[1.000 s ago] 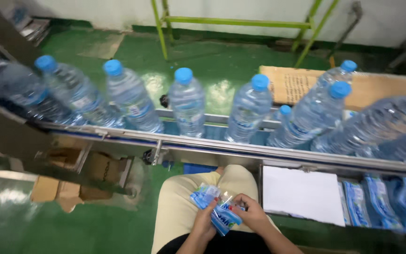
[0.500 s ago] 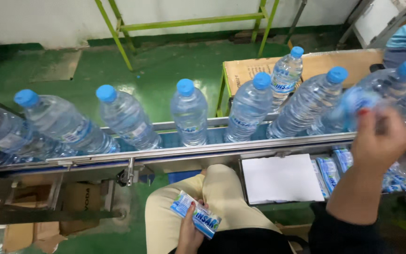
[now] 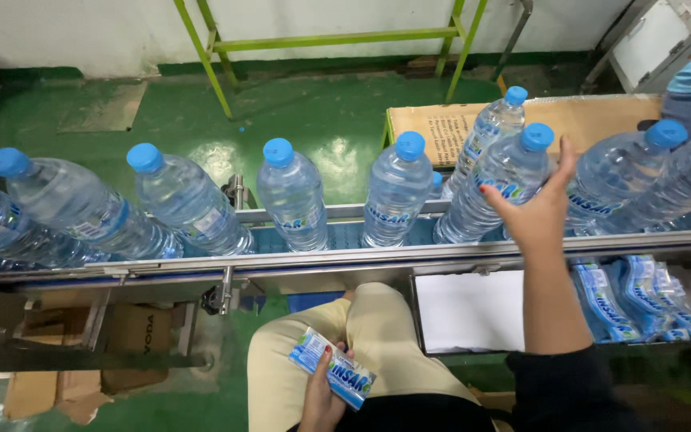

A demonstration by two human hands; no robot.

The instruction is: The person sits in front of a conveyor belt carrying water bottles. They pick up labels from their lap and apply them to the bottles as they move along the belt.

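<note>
Reaching the right hand (image 3: pixel 539 210), fingers spread, to the nearest bottle (image 3: pixel 496 186), steady its body squarely while the left hand (image 3: pixel 321 394) pinches the label stack (image 3: pixel 332 369).

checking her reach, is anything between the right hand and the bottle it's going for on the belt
Nothing visible does. The right hand is raised open right at the bottle on the conveyor, above the near rail. The left hand holds a stack of labels.

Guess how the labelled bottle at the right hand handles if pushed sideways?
The bottle looks full and capped, so probably heavy for its size. Tall and narrow, it may tip. The right hand touches clear smooth plastic, likely slippery.
</note>
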